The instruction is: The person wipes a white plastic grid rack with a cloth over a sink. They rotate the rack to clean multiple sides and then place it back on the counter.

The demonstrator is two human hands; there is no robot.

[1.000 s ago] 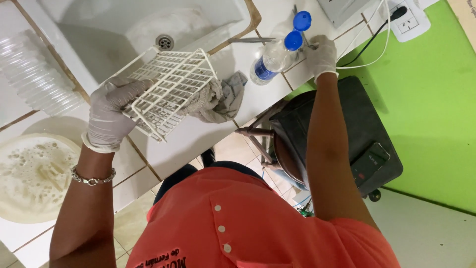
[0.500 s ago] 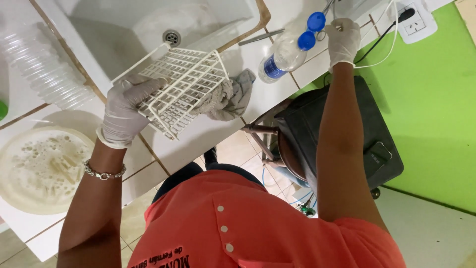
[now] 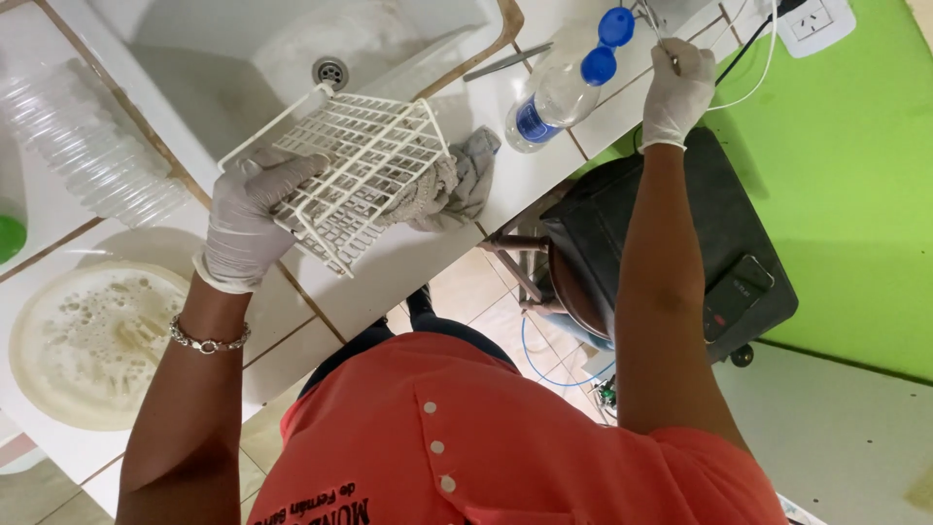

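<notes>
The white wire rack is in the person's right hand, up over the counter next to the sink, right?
Not quite. In the head view the white wire rack is gripped by the gloved left hand, not the right. It is up over the counter next to the sink. The right hand reaches far out past the bottles.

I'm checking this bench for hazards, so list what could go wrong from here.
1. The left hand holds the white wire rack tilted over the counter edge by the sink; it could slip.
2. The right hand reaches past two blue-capped plastic bottles and might topple them.
3. White cables and a wall socket sit near the sink.
</notes>
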